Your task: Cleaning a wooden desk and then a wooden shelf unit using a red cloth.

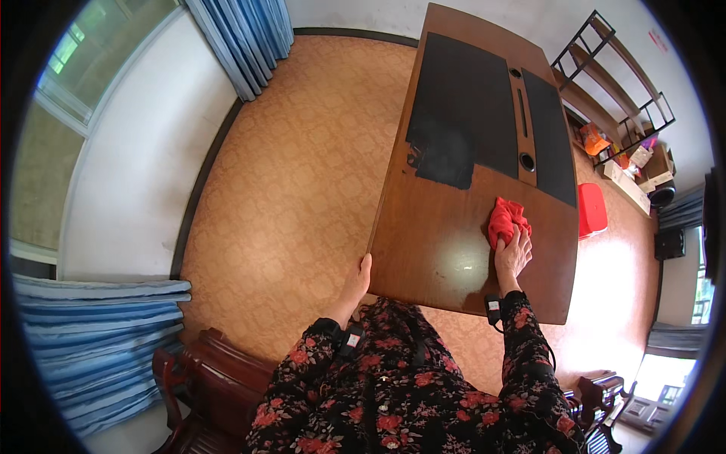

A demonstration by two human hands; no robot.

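Observation:
A red cloth (506, 218) lies bunched on the brown wooden desk (420, 238), under the fingers of my right hand (513, 253). The palm is down and the fingers press on the cloth's near end. At the desk's left edge, near its front corner, my left hand (358, 278) rests with the thumb on the rim; its other fingers are hidden. Black panels (465, 96) are set into the desktop, split by a strip with a slot and two round grommets (527, 162). A ragged dark patch (445, 156) reaches from the larger panel onto the wood.
A dark red wooden chair (227, 374) stands behind me on the left, by blue curtains (102, 346). Beyond the desk's right side are a red plastic stool (591, 210), cardboard boxes (658, 167) and a metal-framed shelf (601, 74). More wooden chairs (601, 391) sit at lower right.

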